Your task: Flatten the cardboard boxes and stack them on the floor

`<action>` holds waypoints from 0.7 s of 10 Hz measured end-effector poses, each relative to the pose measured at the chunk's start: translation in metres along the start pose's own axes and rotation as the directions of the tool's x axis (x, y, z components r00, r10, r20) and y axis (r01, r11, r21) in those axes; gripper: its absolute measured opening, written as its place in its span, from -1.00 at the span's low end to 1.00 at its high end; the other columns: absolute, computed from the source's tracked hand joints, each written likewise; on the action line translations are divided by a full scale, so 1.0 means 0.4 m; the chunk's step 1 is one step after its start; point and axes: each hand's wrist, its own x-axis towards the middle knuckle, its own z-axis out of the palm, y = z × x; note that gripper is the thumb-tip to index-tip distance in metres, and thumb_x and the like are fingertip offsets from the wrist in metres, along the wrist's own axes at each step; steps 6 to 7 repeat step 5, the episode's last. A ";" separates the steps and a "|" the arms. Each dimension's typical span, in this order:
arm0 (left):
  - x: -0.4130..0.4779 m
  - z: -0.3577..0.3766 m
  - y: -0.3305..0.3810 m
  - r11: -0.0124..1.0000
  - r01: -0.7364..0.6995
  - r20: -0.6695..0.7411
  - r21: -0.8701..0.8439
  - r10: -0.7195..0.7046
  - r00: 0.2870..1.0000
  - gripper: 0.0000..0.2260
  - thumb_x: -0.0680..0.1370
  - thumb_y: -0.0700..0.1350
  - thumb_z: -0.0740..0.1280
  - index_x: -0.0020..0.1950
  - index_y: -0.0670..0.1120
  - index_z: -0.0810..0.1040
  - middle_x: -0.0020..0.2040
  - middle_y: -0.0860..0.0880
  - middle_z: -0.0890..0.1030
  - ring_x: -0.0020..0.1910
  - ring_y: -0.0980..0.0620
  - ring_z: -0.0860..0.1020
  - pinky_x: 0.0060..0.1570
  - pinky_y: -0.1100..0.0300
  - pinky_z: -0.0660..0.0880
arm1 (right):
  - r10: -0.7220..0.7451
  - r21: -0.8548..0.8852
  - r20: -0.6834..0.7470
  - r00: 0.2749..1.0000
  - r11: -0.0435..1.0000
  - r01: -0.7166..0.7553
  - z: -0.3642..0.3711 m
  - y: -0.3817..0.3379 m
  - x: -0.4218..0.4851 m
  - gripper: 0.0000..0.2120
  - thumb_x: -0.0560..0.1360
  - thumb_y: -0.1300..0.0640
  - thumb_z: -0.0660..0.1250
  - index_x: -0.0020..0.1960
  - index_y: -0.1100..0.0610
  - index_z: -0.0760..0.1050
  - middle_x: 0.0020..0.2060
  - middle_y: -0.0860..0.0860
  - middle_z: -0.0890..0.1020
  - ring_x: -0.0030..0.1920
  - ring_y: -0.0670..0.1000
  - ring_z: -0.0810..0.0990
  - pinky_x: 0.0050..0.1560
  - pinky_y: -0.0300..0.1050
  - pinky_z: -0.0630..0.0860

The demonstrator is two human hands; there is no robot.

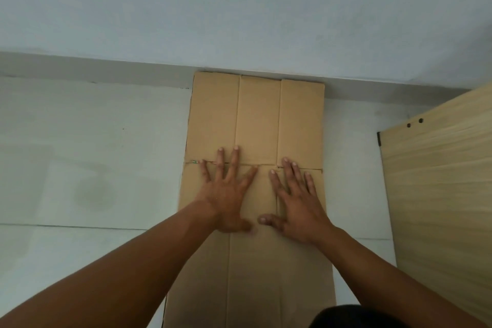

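Seen from the head camera, a flattened cardboard box [255, 120] lies on the pale floor [93, 154] in the centre of the frame. Its long axis runs straight away from the person, from the bottom edge of the picture up to the foot of the wall [239, 8], where its far end sits against or just short of the grey skirting strip [80, 64]; which of the two cannot be told. Both arms reach forward along that axis from the lower corners of the frame. The left hand [229, 194] and right hand [298, 202] lie palm down side by side on the middle of the sheet, thumbs nearly meeting. Fingers are spread and straight, gripping nothing, only pressing on the board. The fingertips [234, 150] of both hands cross the seam that cuts across the sheet where the flaps meet the body panels. The left hand reaches a little further up the frame than the right. The rest of the cardboard extends below the wrists towards the viewer. A light wooden panel [439, 194] stands apart at the right edge, and a dark shape [351, 317] intrudes at the bottom. The box appears fully collapsed, so the pressing looks like a last smoothing of the seam. Whether other sheets lie beneath it cannot be told.
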 end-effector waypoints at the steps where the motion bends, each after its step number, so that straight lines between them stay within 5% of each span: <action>1: -0.021 0.016 0.004 0.989 -0.062 0.123 0.137 0.046 0.991 0.40 0.14 0.44 0.51 0.46 0.08 -0.56 0.37 -0.21 -0.69 0.34 -0.41 -0.60 0.31 -0.54 -0.31 | 0.002 0.000 0.021 1.000 1.000 -0.002 0.002 0.001 0.001 0.02 0.40 -0.56 0.01 0.58 -0.06 -0.36 0.49 0.06 -0.53 0.49 0.05 -0.55 0.51 0.10 -0.38; 3: -0.007 0.027 -0.005 0.988 -0.058 0.106 0.144 0.043 0.993 0.44 0.12 0.38 0.56 0.49 0.09 -0.55 0.36 -0.20 -0.70 0.34 -0.40 -0.61 0.29 -0.55 -0.33 | 0.031 0.022 0.066 0.997 0.999 -0.033 -0.012 -0.009 0.013 0.06 0.31 -0.61 -0.08 0.57 -0.06 -0.38 0.49 0.06 -0.53 0.48 0.04 -0.56 0.49 0.10 -0.41; 4: -0.028 -0.007 0.008 0.986 -0.035 0.159 0.163 0.009 0.987 0.42 0.13 0.37 0.56 0.50 0.09 -0.52 0.40 -0.21 -0.66 0.38 -0.42 -0.55 0.31 -0.57 -0.23 | 0.076 0.011 0.188 0.979 0.997 -0.080 -0.059 -0.025 0.004 0.08 0.35 -0.55 0.10 0.60 -0.04 -0.31 0.50 0.09 -0.50 0.51 0.08 -0.50 0.53 0.19 -0.31; 5: -0.050 -0.105 0.017 0.993 -0.010 0.234 0.122 -0.018 0.972 0.26 0.24 0.34 0.53 0.59 0.08 -0.31 0.55 -0.17 -0.46 0.52 -0.35 -0.36 0.39 -0.51 -0.08 | 0.111 -0.054 0.290 0.951 0.994 -0.099 -0.167 -0.041 0.001 -0.14 0.52 -0.16 0.30 0.62 -0.05 -0.14 0.58 0.08 -0.33 0.58 0.16 -0.30 0.53 0.22 -0.16; 7: -0.050 -0.105 0.017 0.993 -0.010 0.234 0.122 -0.018 0.972 0.26 0.24 0.34 0.53 0.59 0.08 -0.31 0.55 -0.17 -0.46 0.52 -0.35 -0.36 0.39 -0.51 -0.08 | 0.111 -0.054 0.290 0.951 0.994 -0.099 -0.167 -0.041 0.001 -0.14 0.52 -0.16 0.30 0.62 -0.05 -0.14 0.58 0.08 -0.33 0.58 0.16 -0.30 0.53 0.22 -0.16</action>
